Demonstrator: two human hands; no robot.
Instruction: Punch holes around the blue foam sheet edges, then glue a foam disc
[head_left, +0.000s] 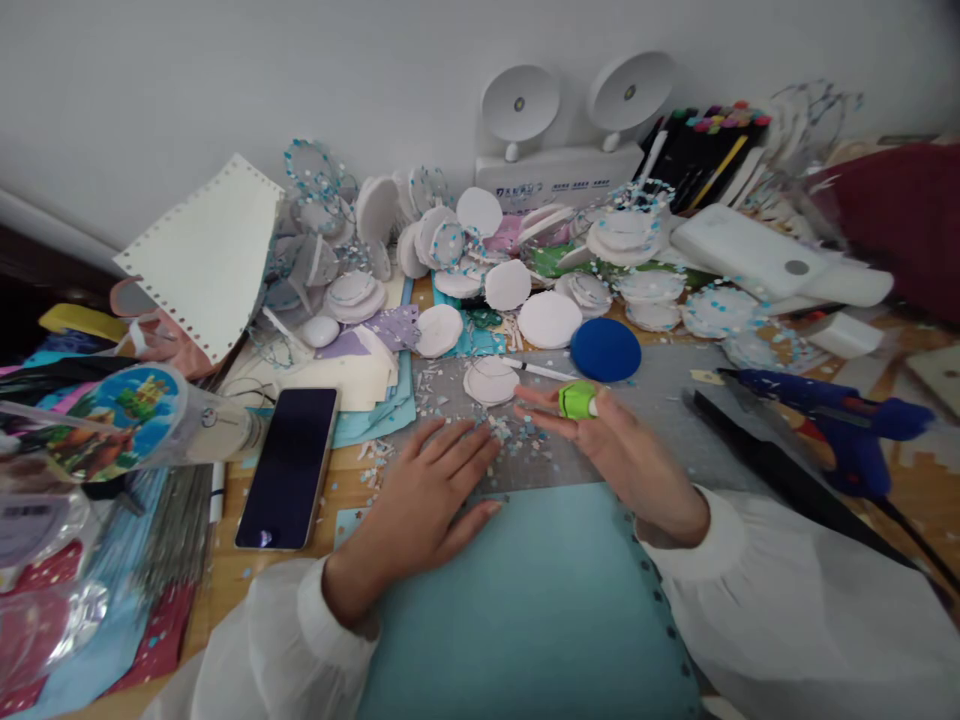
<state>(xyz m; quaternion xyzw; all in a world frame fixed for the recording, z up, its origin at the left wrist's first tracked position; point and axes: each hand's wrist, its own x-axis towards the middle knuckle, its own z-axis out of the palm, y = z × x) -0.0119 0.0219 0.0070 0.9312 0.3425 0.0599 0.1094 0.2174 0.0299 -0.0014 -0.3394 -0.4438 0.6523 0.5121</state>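
One green object [576, 401], partly hidden in the right hand [628, 458]

We see a crafting workspace, whether home or workshop we cannot tell. Our light-brown wooden tabletop [216, 592] holds a blue plastic glue gun [851, 440], round white discs [489, 382] and multicoloured-capped markers [724, 120].
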